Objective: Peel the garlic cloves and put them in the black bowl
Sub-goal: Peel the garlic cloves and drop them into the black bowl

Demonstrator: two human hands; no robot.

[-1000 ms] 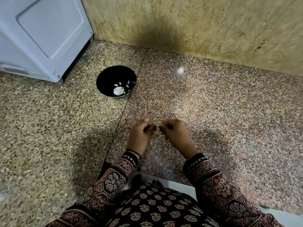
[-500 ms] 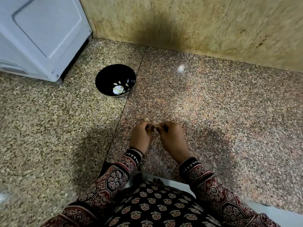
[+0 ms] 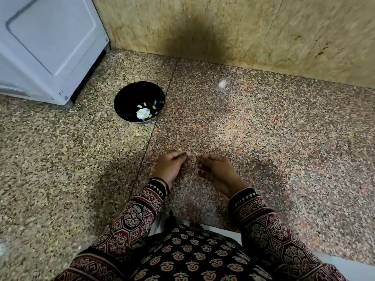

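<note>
Granite counter (image 3: 263,138) spreads between black bowl (image 3: 129,98), left hand (image 3: 169,168) and right hand (image 3: 220,171).

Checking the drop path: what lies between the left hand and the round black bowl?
Head view: only bare speckled granite surface with a slab seam separates left hand and black bowl.

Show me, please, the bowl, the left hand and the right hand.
Bowl (image 3: 127,98): head view, bare inner wall.
Left hand (image 3: 172,165): head view, back of hand.
Right hand (image 3: 218,169): head view, back of hand.
</note>
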